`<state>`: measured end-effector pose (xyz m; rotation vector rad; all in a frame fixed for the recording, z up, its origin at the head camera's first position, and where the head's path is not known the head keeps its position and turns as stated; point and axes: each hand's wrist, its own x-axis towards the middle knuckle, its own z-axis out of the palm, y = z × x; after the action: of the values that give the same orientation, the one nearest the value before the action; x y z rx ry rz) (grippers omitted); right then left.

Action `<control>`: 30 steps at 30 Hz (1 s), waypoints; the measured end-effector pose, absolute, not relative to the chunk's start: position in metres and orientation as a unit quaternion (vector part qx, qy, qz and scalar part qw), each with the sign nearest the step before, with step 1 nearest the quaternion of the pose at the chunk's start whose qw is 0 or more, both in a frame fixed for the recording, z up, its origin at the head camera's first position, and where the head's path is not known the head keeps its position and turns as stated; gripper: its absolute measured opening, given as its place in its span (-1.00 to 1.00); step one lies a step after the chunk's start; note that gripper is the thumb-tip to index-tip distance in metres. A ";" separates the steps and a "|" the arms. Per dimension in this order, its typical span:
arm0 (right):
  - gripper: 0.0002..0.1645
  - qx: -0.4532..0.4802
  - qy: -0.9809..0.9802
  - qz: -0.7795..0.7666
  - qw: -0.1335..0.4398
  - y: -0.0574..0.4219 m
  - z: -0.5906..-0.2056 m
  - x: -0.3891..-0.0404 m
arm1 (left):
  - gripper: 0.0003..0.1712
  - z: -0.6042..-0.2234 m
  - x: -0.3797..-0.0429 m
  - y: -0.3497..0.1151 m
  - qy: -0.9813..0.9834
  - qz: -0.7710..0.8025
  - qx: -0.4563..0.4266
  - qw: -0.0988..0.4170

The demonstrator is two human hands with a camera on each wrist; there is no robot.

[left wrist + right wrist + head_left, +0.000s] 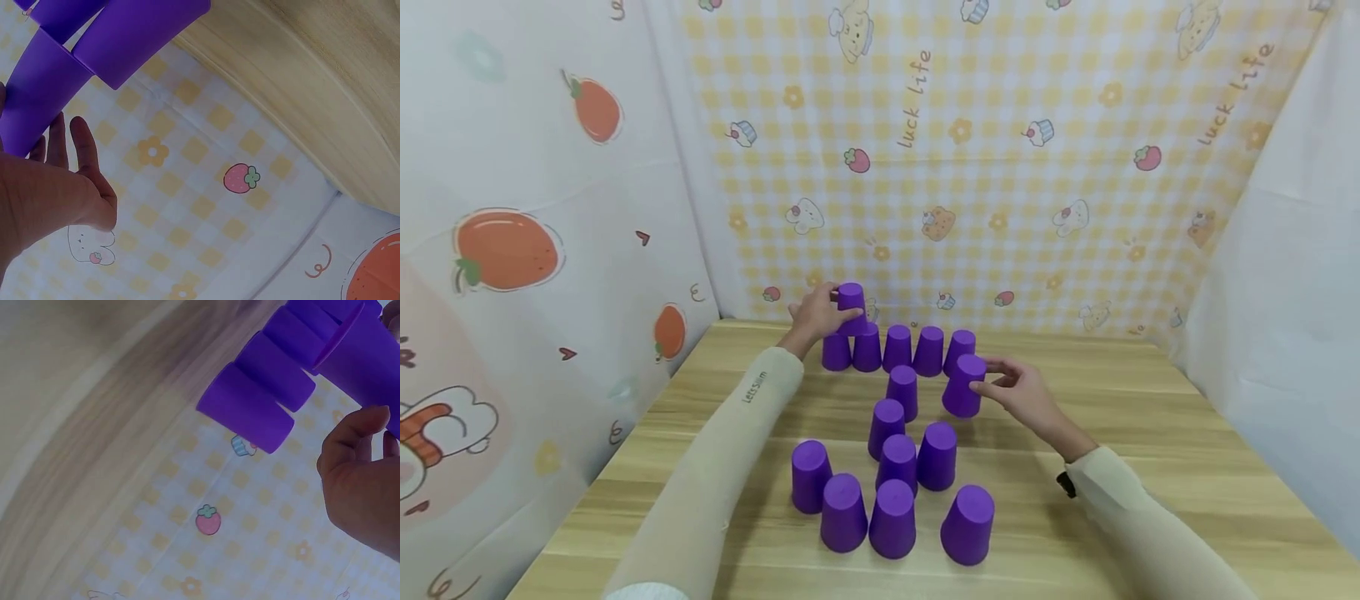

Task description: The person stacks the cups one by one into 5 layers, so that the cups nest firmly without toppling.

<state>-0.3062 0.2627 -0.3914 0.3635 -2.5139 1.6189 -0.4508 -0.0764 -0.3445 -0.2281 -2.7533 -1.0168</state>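
Note:
My left hand [817, 315] grips an upside-down purple cup [852, 298] between thumb and fingers. That cup's rim is right at the tops of the two leftmost cups [836, 353] of the back row, over where they meet. In the left wrist view, the held cup [40, 90] overlaps the ends of the two cups [134, 40]. With thumb and fingers, my right hand [1028, 398] pinches another upside-down purple cup [962, 393], slightly tilted, in front of the row's right end. The right wrist view shows this cup [365, 362] close to the row cups [247, 409].
Nearer on the wooden table [1075, 517] stand several more inverted purple cups, loosely grouped, among them one at the left [811, 479] and one at the front right [967, 527]. A yellow checked cloth [1000, 175] hangs behind the table; a fruit-printed sheet [617, 175] hangs left.

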 end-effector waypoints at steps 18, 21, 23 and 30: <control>-0.43 0.120 -0.829 0.534 0.115 0.212 -0.357 -0.340 | -0.19 -0.340 -0.443 -0.091 -0.928 -0.359 -0.057 0.083; -0.41 0.114 -0.830 0.532 0.124 0.208 -0.356 -0.346 | -0.07 -0.345 -0.440 -0.092 -0.925 -0.367 -0.051 0.081; -0.41 0.106 -0.826 0.538 0.129 0.205 -0.358 -0.351 | 0.01 -0.349 -0.437 -0.094 -0.925 -0.369 -0.048 0.084; -0.38 0.076 -0.823 0.544 0.143 0.194 -0.358 -0.367 | 0.06 -0.363 -0.419 -0.100 -0.919 -0.378 -0.059 0.098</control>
<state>-0.3670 0.1936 -0.3583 0.2195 -2.3752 1.5691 -0.4191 -0.0997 -0.3625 -0.1747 -2.7194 -1.1190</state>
